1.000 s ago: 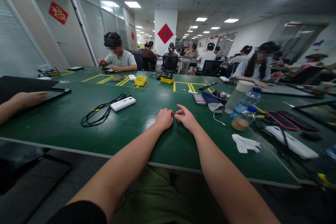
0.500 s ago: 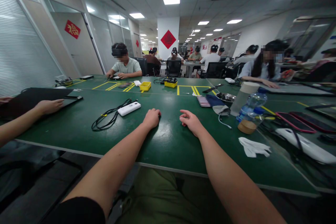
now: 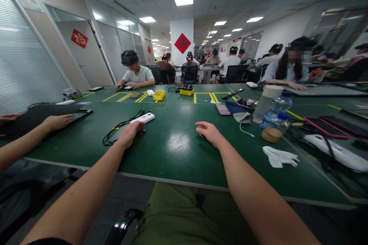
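Where the glossy green tabletop (image 3: 178,168) fills the lower middle of the frame, yellow tape lines (image 3: 212,97) mark its far part. Behind it, the office runs back under ceiling lights to a white pillar (image 3: 182,25) with a red diamond poster (image 3: 182,43); a door (image 3: 79,55) stands at upper left. Plastic bottles (image 3: 280,104) and a crumpled white cloth (image 3: 280,157) lie toward the right.

Left of centre is the white power bank (image 3: 148,117), beside a looped black cable (image 3: 110,134). The person's left hand (image 3: 130,134) overlaps its near end in view, fingers slightly bent; whether they touch it or grip the tiny dark-and-red object (image 3: 142,132) beneath cannot be told. The right hand (image 3: 209,134) is empty, index finger extended, the others loosely curled.

Half a second ago, the left hand was nearer centre, clear of the power bank; the right has hardly moved.
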`<state>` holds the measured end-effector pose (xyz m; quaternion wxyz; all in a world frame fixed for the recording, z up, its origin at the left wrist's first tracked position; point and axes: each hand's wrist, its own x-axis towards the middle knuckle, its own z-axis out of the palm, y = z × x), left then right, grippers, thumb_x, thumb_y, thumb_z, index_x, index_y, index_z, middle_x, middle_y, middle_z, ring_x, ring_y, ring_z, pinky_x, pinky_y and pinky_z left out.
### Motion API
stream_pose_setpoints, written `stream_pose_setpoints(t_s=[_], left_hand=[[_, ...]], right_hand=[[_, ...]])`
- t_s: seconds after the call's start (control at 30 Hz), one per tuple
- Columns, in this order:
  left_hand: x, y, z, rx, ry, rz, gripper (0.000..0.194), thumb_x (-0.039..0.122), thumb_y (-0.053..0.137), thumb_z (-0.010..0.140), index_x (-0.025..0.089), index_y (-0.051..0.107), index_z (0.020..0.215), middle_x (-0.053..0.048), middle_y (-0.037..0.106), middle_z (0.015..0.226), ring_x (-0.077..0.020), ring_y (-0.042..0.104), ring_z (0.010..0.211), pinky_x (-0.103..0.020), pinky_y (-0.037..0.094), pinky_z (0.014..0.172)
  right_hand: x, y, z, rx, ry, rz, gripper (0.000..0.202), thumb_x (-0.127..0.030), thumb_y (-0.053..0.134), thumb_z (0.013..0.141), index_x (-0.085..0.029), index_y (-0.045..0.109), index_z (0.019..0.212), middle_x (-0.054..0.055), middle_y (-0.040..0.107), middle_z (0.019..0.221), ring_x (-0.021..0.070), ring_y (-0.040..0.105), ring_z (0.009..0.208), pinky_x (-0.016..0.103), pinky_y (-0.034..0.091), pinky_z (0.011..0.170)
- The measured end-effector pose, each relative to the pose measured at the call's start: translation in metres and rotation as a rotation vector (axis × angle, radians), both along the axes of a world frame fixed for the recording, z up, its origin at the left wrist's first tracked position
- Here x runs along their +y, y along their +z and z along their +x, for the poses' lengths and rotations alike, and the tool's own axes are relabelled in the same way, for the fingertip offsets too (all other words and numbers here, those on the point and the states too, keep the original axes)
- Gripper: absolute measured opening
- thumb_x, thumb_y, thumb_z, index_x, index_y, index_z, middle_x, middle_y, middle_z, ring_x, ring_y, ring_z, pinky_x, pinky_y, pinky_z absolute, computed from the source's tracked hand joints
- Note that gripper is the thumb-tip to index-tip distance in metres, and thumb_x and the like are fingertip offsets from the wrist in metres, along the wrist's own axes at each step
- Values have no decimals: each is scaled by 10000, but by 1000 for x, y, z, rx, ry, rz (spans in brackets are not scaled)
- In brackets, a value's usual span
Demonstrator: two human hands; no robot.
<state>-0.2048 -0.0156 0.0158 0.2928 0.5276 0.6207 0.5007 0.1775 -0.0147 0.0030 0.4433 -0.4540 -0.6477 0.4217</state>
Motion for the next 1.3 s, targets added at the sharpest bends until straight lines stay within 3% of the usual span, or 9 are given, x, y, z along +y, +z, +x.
stream_pose_setpoints(t_s=[0.1, 0.33, 0.47, 0.57, 0.7, 0.8, 1.0, 1.13, 1.3], left_hand=[[-10, -1, -15, -64, -27, -8, 466, 486, 412, 823, 127, 644, 1006, -111, 652, 1078, -197, 617, 933, -312, 489, 809], [-14, -5, -12, 766, -101, 17, 520, 477, 601, 717, 171, 622, 1136, -115, 640, 1076, -260, 600, 951, -359, 446, 886], [1, -10, -2, 945, -76, 48, 398, 369, 546, 775, 165, 640, 1103, -138, 630, 1108, -284, 571, 1046, -379, 390, 971], [9, -12, -3, 949, -32, 11, 356, 272, 478, 797, 135, 655, 1074, -151, 624, 1145, -289, 562, 1083, -383, 376, 994], [12, -7, 3, 804, -90, -12, 413, 322, 430, 829, 118, 632, 1126, -128, 607, 1207, -272, 522, 1164, -356, 356, 1025], [13, -3, 28, 607, -147, 4, 450, 399, 400, 853, 138, 621, 1145, -90, 598, 1233, -249, 517, 1171, -339, 345, 1034], [21, -7, 128, 133, -362, -22, 465, 460, 441, 845, 164, 603, 1165, -94, 635, 1168, -231, 525, 1152, -339, 348, 1010], [23, -13, 195, -117, -485, -55, 437, 449, 482, 829, 178, 611, 1147, -97, 608, 1208, -233, 512, 1152, -360, 334, 1016], [18, -17, 235, -410, -599, -108, 420, 263, 455, 821, 173, 542, 1222, -112, 559, 1258, -211, 528, 1131, -346, 411, 955]], right_hand=[[1, -1, 0, -26, -3, -1, 339, -251, 598, 717, -150, 615, 1040, 5, 601, 750, 80, 511, 539, 222, 443, 540], [0, -1, 1, -41, -11, -9, 337, -259, 601, 716, -141, 626, 1031, 13, 614, 757, 82, 515, 546, 227, 446, 550], [0, -1, 1, -47, -16, -9, 323, -261, 600, 720, -143, 632, 1018, 16, 621, 761, 84, 518, 552, 222, 442, 545], [1, -2, 2, -56, -11, -5, 313, -258, 598, 724, -145, 637, 1013, 14, 623, 753, 83, 518, 548, 222, 443, 549], [3, -3, 2, -68, 12, 0, 299, -252, 598, 727, -149, 646, 1004, 7, 616, 717, 87, 524, 548, 222, 446, 551], [4, -3, 2, -63, 16, 5, 292, -248, 601, 724, -147, 649, 994, 5, 611, 706, 88, 522, 545, 218, 442, 540], [3, -3, 2, -121, -18, 15, 290, -246, 578, 746, -143, 646, 1008, 22, 644, 738, 98, 550, 565, 228, 464, 572], [4, -1, 3, -392, -168, 106, 228, -208, 558, 749, -163, 679, 937, 45, 690, 826, 137, 617, 705, 256, 476, 712], [7, 1, 11, -709, -342, 117, 231, -167, 550, 738, -176, 697, 916, 89, 681, 995, 199, 617, 930, 288, 432, 848]])
